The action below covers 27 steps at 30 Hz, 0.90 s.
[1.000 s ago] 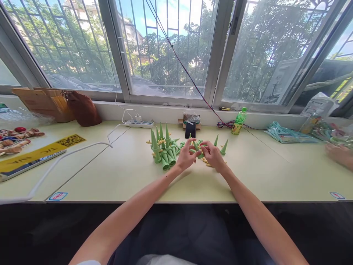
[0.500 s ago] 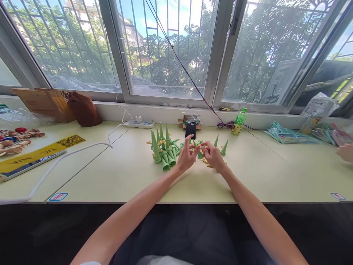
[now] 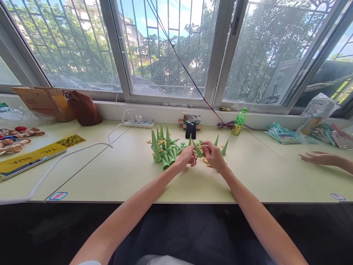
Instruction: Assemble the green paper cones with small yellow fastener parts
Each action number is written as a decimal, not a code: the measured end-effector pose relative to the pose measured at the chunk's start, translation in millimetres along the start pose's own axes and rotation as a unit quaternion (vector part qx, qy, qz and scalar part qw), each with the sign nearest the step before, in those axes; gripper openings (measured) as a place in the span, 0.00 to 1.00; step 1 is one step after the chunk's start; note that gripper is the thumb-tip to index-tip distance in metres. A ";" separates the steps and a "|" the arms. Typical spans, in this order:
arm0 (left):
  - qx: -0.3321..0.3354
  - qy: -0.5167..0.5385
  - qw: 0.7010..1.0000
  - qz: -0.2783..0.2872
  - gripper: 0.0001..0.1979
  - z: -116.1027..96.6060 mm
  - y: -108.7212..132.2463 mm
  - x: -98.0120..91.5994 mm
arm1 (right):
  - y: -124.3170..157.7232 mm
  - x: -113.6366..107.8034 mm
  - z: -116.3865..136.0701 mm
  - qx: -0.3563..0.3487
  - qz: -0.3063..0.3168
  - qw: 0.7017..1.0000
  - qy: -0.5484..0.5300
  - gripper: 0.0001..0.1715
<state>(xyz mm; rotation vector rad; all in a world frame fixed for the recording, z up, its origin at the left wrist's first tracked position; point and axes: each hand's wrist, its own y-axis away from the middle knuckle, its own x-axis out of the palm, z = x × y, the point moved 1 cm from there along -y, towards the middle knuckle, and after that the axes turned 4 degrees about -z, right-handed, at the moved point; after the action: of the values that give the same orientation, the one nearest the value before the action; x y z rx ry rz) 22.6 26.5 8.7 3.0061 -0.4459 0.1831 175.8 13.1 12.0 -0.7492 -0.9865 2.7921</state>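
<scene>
A tilted green cone (image 3: 197, 149), its tip pointing up and left, is between my two hands. My right hand (image 3: 215, 156) is closed at the cone's right side, thumb and forefinger pinched near it. Whether a small piece also sits in that pinch I cannot make out. My left hand (image 3: 187, 156) is closed just left of the cone, its fingers curled and their contents hidden. Small yellow pegs (image 3: 207, 162) lie below my right hand. A cluster of green cones (image 3: 164, 151), some upright and some lying, is left of my hands. Another upright cone (image 3: 224, 148) stands to the right.
A black phone (image 3: 190, 130) lies behind my hands. A green bottle (image 3: 239, 122) stands near the sill. Another person's hand (image 3: 320, 158) reaches over the table from the right. A white cable (image 3: 82, 148), power strip (image 3: 140, 123) and brown pouch (image 3: 84, 109) are at left.
My left hand has lowered and moved slightly left, curling its raised forefinger, which uncovers more of the cone. My right hand barely moved. The other person's hand has come further in from the right.
</scene>
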 end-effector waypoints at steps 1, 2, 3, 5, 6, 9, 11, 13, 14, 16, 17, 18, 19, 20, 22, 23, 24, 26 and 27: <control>-0.011 -0.005 1.000 0.014 0.20 0.7 0.7 0.7 | 0.1 -0.3 0.8 0.002 0.003 1.000 -0.002 0.20; -0.022 -0.009 0.999 0.026 0.21 1.4 1.1 1.0 | 0.3 -0.4 1.3 0.003 0.006 1.000 -0.003 0.20; -0.031 -0.010 0.999 0.034 0.21 2.2 1.2 1.0 | 0.4 -0.6 1.7 0.004 0.008 1.000 -0.004 0.21; -0.039 -0.004 0.998 0.043 0.22 3.6 0.5 0.2 | 0.4 -0.7 1.8 0.001 0.009 1.000 -0.007 0.20; -0.037 0.003 0.998 0.046 0.22 4.3 -0.1 -0.5 | 0.4 -0.6 1.5 0.000 0.009 1.000 -0.007 0.20; -0.020 0.016 0.998 0.054 0.20 5.3 -1.2 -2.1 | -0.1 -0.4 0.0 -0.003 0.007 1.000 -0.005 0.20; -0.011 0.017 0.998 0.057 0.20 5.1 -0.7 -2.3 | -0.5 -0.2 -1.3 -0.003 0.005 1.000 -0.006 0.19; -0.005 0.015 0.998 0.057 0.21 4.2 0.7 -1.7 | -0.8 0.0 -2.5 -0.002 0.003 1.000 -0.008 0.19; -0.004 0.013 0.998 0.057 0.21 3.5 1.4 -1.3 | -1.0 0.1 -3.1 0.000 0.001 1.000 -0.008 0.19; 0.000 0.009 0.998 0.055 0.22 2.1 2.9 -0.5 | -1.4 0.3 -4.3 0.001 -0.002 1.000 -0.007 0.19; 0.003 0.006 0.999 0.052 0.23 1.3 3.5 0.0 | -1.7 0.3 -4.8 0.002 -0.004 1.000 -0.006 0.19; 0.006 0.003 0.999 0.049 0.23 0.6 4.1 0.4 | -1.9 0.4 -5.3 0.002 -0.005 1.000 -0.005 0.19; 0.010 -0.002 0.999 0.046 0.24 0.0 4.5 0.7 | -2.1 0.5 -5.9 0.002 -0.006 1.000 -0.003 0.19; 0.015 -0.007 0.999 0.042 0.24 -0.5 4.9 1.0 | -2.2 0.5 -6.5 0.002 -0.006 1.000 -0.002 0.19; 0.025 -0.018 0.999 0.035 0.25 -1.0 5.3 1.3 | -2.4 0.5 -7.6 0.002 -0.009 1.000 0.000 0.19; 0.031 -0.024 0.999 0.033 0.25 -0.8 5.3 1.2 | -2.3 0.5 -8.0 0.001 -0.009 1.000 0.001 0.19; 0.038 -0.028 0.998 0.032 0.25 -0.4 5.2 1.1 | -2.2 0.5 -8.2 0.000 -0.009 1.000 0.003 0.19; 0.056 -0.035 0.997 0.030 0.26 0.9 4.5 0.6 | -1.9 0.3 -8.5 0.001 -0.010 1.000 0.007 0.19; 0.065 -0.040 0.997 0.029 0.26 1.7 4.2 0.4 | -1.8 0.2 -8.5 0.003 -0.010 1.000 0.008 0.19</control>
<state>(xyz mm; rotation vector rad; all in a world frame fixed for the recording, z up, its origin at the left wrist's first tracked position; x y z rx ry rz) 21.9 22.2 7.4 3.1385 -0.5511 0.1003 179.6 19.4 7.4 -0.7557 -0.9776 2.7658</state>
